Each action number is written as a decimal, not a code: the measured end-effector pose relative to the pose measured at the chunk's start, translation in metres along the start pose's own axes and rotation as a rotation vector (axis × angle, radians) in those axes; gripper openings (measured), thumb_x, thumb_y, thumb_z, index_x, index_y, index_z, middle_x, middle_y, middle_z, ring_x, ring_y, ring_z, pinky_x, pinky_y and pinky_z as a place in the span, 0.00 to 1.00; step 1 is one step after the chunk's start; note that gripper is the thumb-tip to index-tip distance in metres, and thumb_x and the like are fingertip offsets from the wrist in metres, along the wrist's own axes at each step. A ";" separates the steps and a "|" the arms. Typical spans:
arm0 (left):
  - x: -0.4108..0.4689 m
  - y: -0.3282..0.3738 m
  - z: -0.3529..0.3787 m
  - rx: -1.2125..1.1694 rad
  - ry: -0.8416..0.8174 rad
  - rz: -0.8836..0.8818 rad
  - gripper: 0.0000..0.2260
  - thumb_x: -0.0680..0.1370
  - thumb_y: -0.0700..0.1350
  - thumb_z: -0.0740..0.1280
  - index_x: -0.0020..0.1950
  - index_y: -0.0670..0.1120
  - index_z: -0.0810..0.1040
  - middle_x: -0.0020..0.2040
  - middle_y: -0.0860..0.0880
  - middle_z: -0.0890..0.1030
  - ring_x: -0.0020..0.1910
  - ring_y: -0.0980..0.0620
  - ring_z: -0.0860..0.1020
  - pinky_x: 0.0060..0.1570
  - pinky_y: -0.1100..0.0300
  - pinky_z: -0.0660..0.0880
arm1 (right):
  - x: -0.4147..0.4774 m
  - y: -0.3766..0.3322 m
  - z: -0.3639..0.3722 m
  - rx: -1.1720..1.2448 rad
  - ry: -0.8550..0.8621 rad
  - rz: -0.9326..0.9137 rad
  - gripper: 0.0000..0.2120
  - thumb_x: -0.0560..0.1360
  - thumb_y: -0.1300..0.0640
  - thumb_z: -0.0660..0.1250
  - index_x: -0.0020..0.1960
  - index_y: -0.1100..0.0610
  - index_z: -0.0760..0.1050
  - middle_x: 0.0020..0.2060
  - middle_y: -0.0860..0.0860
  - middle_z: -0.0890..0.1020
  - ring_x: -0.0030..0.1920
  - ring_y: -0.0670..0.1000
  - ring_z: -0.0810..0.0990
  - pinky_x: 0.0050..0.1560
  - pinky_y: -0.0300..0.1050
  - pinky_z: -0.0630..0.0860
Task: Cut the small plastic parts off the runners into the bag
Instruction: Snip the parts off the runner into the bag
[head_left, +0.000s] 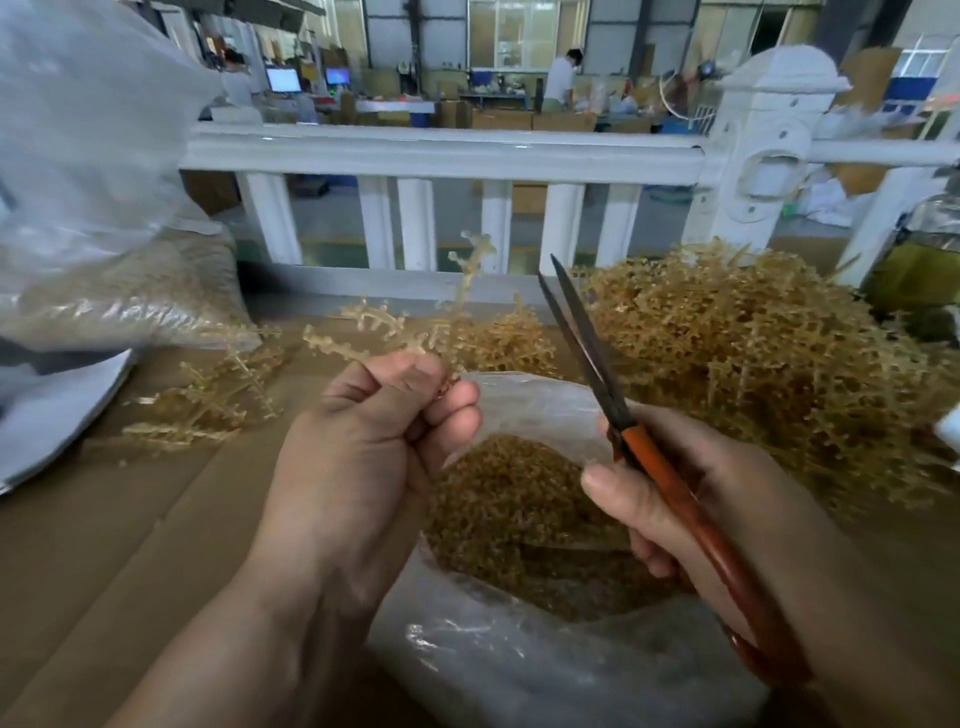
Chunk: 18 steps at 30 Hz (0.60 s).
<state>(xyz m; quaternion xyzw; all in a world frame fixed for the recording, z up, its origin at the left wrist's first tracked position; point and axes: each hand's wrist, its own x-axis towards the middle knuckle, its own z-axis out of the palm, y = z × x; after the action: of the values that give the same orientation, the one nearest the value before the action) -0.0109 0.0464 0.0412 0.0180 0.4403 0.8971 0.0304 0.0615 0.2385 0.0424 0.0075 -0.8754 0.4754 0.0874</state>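
Observation:
My left hand (363, 441) pinches a pale tan plastic runner (395, 332) with small parts on its branches, held up above the bag's left rim. My right hand (691, 499) grips orange-handled scissors (597, 374); the dark blades point up and away, slightly parted, just right of the runner and not touching it. Below both hands lies a clear plastic bag (519, 670) with its mouth open, holding a heap of small tan cut parts (519, 499).
A big pile of tan runners (753, 353) lies at the right on the cardboard-covered table (130, 519). A few loose runners (208, 400) lie at the left. A large filled plastic bag (104, 270) stands far left. A white railing (441, 156) runs behind the table.

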 end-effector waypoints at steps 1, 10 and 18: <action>0.001 0.000 -0.001 0.008 0.003 0.027 0.05 0.69 0.41 0.71 0.43 0.45 0.77 0.34 0.47 0.81 0.33 0.54 0.83 0.33 0.64 0.80 | 0.000 -0.001 -0.001 -0.078 -0.035 -0.009 0.35 0.57 0.15 0.60 0.57 0.33 0.74 0.41 0.37 0.83 0.37 0.41 0.83 0.38 0.46 0.78; 0.004 -0.001 -0.006 0.126 -0.025 0.246 0.04 0.70 0.45 0.73 0.36 0.52 0.81 0.36 0.47 0.81 0.37 0.52 0.81 0.36 0.63 0.79 | 0.002 -0.012 0.000 -0.363 -0.171 0.022 0.33 0.56 0.16 0.58 0.58 0.25 0.65 0.49 0.24 0.76 0.48 0.29 0.76 0.45 0.35 0.74; 0.001 -0.004 -0.004 0.213 -0.057 0.396 0.07 0.74 0.43 0.75 0.40 0.53 0.80 0.40 0.44 0.83 0.41 0.50 0.83 0.40 0.61 0.80 | 0.001 -0.015 0.001 -0.373 -0.150 -0.007 0.29 0.55 0.17 0.56 0.54 0.22 0.63 0.48 0.19 0.73 0.49 0.22 0.72 0.38 0.25 0.71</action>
<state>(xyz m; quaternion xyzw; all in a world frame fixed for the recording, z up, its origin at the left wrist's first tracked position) -0.0123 0.0462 0.0359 0.1326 0.5196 0.8331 -0.1357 0.0622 0.2294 0.0544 0.0295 -0.9522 0.3030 0.0235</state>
